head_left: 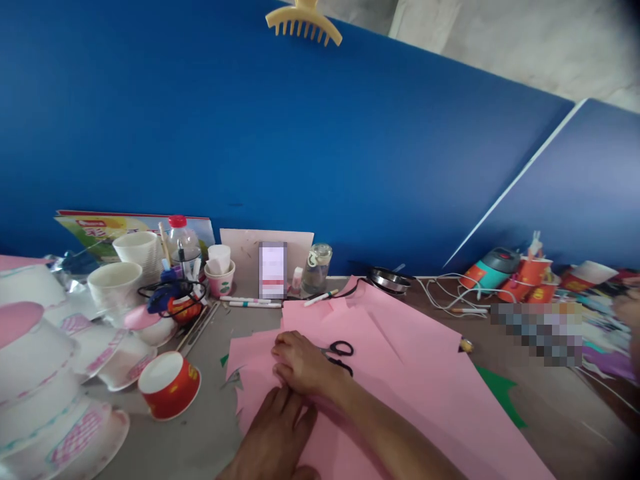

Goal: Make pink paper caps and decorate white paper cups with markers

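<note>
Several sheets of pink paper [400, 373] lie overlapped across the grey table. My left hand [275, 433] rests flat on the near left part of the paper, fingers stretched forward and open. Just beyond it, my right hand [300, 363] has its fingers curled down, pinching the pink paper near its left edge. Black-handled scissors [341, 355] lie on the paper right behind my right wrist, their blades hidden under the hand.
White and pink paper bowls [45, 387] and a red cup [170, 385] crowd the left. Cups, a bottle [183, 243], pens [253, 302] and a small jar [318, 267] line the blue wall. A metal dish [389, 280], cables, a green scrap [503, 393] and red cups [533, 275] lie right.
</note>
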`<state>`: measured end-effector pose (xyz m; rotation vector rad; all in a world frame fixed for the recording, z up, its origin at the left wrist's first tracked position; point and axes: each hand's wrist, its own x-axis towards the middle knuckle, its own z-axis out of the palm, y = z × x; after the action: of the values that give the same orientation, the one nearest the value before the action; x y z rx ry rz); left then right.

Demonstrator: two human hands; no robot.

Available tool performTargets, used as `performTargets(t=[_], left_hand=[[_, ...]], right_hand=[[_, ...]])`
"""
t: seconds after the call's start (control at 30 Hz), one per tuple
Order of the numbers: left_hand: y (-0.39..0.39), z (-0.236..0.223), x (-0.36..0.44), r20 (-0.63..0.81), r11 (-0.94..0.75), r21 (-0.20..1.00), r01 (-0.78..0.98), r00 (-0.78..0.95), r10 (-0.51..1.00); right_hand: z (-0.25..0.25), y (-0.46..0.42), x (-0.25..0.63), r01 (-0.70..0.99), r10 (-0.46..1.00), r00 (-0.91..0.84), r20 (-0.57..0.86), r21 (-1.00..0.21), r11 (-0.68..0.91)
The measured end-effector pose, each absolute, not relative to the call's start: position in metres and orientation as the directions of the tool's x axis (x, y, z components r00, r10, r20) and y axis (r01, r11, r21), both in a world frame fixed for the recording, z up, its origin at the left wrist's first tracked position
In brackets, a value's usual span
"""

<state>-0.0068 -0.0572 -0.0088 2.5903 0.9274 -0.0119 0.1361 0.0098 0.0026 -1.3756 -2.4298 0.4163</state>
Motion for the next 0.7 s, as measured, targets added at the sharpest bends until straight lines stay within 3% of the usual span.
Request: performTargets(t=[0.7], left_hand=[[-0.059,-0.012,-0.007,-0.144,-0.695,0.372,0.615,0.778,0.612]], right_hand=[[-0.013,0.004,0.157,0.666,0.819,-0.525,0.233,-0.486,0.566]])
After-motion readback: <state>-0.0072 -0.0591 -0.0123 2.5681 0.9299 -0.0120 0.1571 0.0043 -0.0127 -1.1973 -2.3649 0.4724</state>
